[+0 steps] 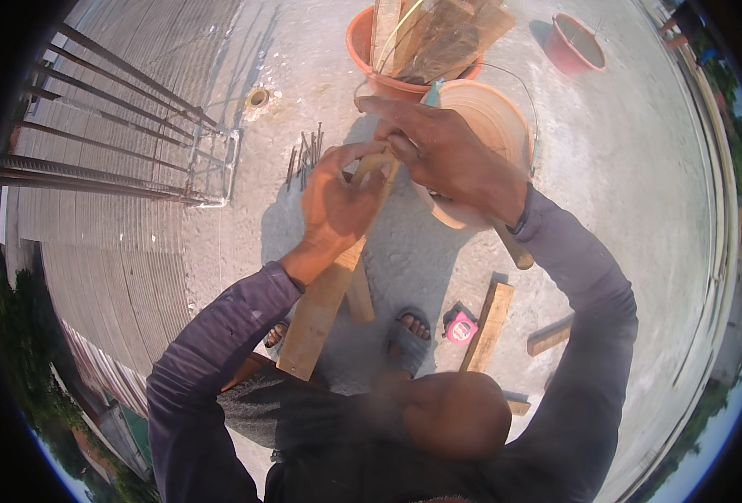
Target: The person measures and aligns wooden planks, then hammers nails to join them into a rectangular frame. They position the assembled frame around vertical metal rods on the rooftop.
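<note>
From where I'm standing, the long board [320, 314] is the main thing: it slants from lower center up toward the middle of the frame, probably tipped that way to bring its far end within easy reach. The left hand [337, 201] is closed around that upper end, thumb over one side, I'd guess for steadiness. The right hand [463, 155] is mostly curled, fingertips bunched right at the board's tip; can't tell what's pinched there, if anything. A wooden handle [515, 250] pokes out below the wrist, can't tell if it's gripped.

Loose nails [310, 155] lie on the concrete floor [639, 210] just left of the hands, handy for grabbing. Offcuts [438, 38] stand in the orange tub [362, 59] at top center, likely to stay corralled. Pink tape measure [460, 329], lower right of center, sits near the foot, so close by too.
</note>
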